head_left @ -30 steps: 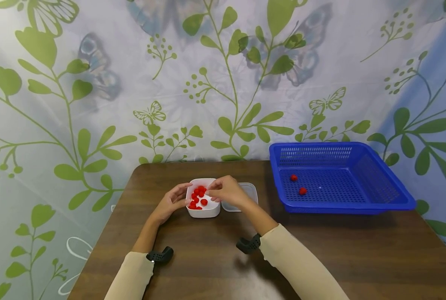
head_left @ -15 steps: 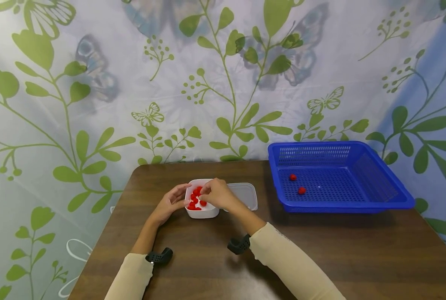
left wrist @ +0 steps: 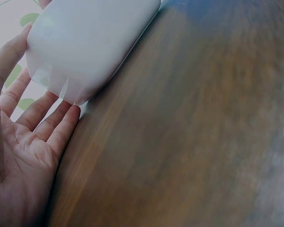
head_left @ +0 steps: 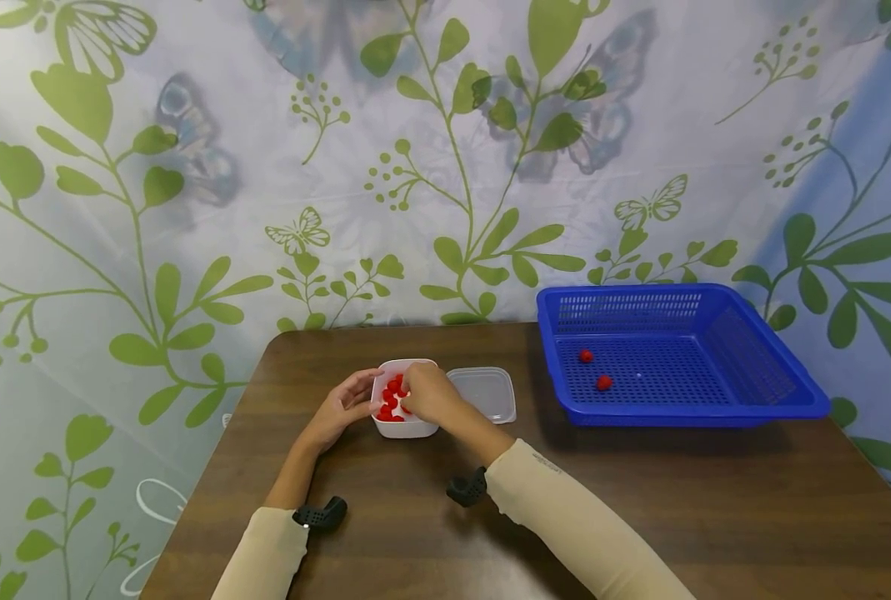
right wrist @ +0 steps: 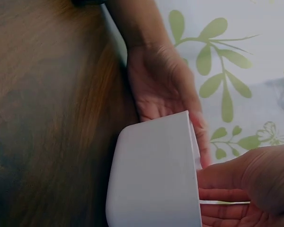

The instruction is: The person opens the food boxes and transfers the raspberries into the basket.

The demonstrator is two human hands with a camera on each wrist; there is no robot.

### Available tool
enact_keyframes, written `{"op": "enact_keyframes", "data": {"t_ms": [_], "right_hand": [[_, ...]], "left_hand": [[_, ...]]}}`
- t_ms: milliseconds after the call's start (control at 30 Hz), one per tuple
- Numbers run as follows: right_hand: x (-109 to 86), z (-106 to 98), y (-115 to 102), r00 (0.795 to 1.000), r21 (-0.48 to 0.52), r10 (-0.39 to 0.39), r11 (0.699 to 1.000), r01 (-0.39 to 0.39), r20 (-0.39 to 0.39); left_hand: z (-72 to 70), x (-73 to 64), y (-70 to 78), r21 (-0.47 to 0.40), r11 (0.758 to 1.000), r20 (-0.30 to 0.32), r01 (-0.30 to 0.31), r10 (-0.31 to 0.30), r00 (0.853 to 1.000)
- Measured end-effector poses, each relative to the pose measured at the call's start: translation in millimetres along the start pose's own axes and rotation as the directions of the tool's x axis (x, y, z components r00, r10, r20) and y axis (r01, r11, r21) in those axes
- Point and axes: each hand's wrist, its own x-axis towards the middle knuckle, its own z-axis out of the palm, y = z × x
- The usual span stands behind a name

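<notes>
A white plastic container [head_left: 407,429] stands on the table, with several small red berry-like pieces [head_left: 389,400] inside. My left hand [head_left: 337,412] holds its left side, thumb at the near corner and fingers towards the back; in the left wrist view these fingers [left wrist: 62,127] touch the container's outer wall. Reaching down over the right rim, my right hand [head_left: 430,395] has its fingers inside among the red pieces. Its fingertips are hidden by the container wall in the right wrist view, so what they hold cannot be seen.
A clear lid [head_left: 490,393] lies flat just right of the container. Farther right stands a blue perforated basket [head_left: 685,414] with two red pieces [head_left: 603,382] in it. The patterned cloth [head_left: 385,208] hangs behind the table [head_left: 385,533].
My right hand has moved left and down into the container, uncovering more of the lid. The left hand stays on the container, and the two pieces in the basket lie as before.
</notes>
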Motion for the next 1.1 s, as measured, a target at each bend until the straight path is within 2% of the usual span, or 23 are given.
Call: {"op": "enact_keyframes", "data": {"t_ms": [167, 367, 600, 700, 933, 1100], "right_hand": [[7.1, 3, 2, 1.000, -0.089, -0.009, 0.996, 0.011, 0.026], [20.9, 2, 7, 0.992, -0.085, 0.017, 0.996, -0.007, 0.123], [39.4, -6, 8, 0.956, -0.100, 0.101, 0.992, -0.076, 0.275], [45.2, -7, 9, 0.941, -0.117, 0.126, 0.989, -0.093, 0.315], [51.0, -2, 8, 0.923, -0.123, 0.153, 0.986, -0.116, 0.353], [50.2, 2, 7, 0.934, -0.148, 0.133, 0.985, -0.088, 0.330]], "left_hand": [[0.7, 1.1, -0.4, -0.002, 1.000, 0.005, -0.008, 0.008, 1.000], [-0.3, 1.2, -1.8, 0.003, 1.000, 0.002, 0.008, -0.008, 1.000], [-2.1, 1.0, -2.2, 0.007, 1.000, 0.004, 0.014, -0.014, 1.000], [-2.6, 1.7, -1.8, -0.001, 1.000, 0.008, 0.013, -0.013, 1.000], [-2.0, 2.8, -1.7, -0.016, 1.000, 0.008, 0.011, -0.011, 1.000], [-2.0, 2.8, -3.3, -0.020, 1.000, 0.005, 0.007, -0.007, 1.000]]}}
